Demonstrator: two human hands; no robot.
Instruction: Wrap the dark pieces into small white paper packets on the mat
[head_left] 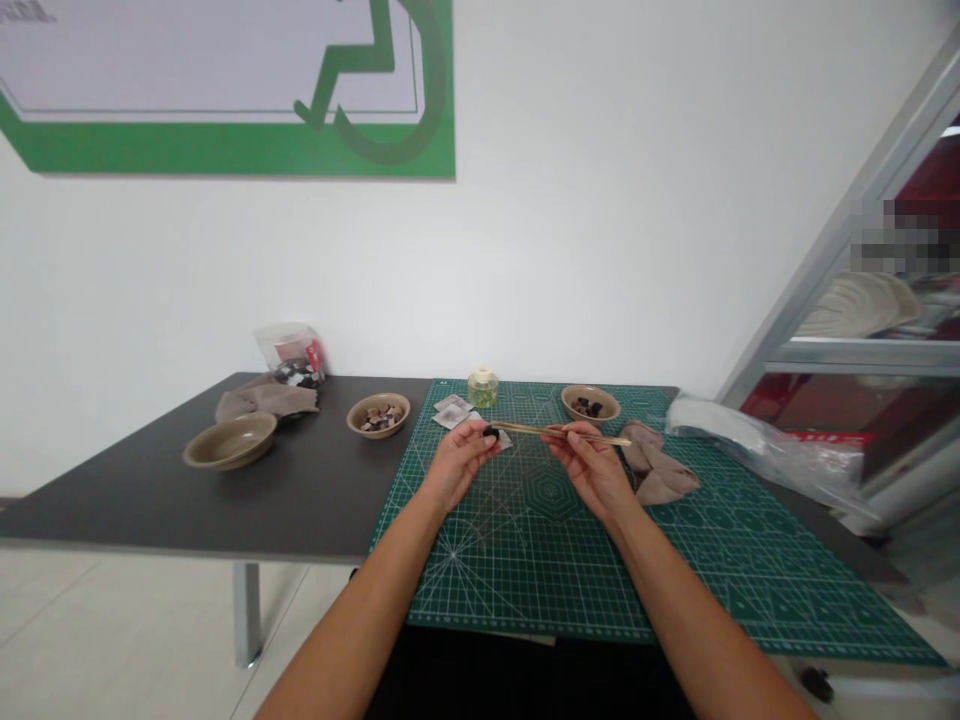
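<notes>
My right hand is closed around thin light-wood sticks, perhaps chopsticks, held nearly level above the green mat. Their left end reaches a small black piece, which my left hand pinches between thumb and fingers. I cannot make out what kind of piece it is. Behind my right hand stands a tan bowl with small dark pieces in it. Small flat packets lie just beyond my left hand, partly hidden by it.
A tan bowl of small brown pieces and another tan bowl stand left on the dark table. A glass jar is at the back of the cutting mat. Crumpled cloth and plastic wrapping lie right.
</notes>
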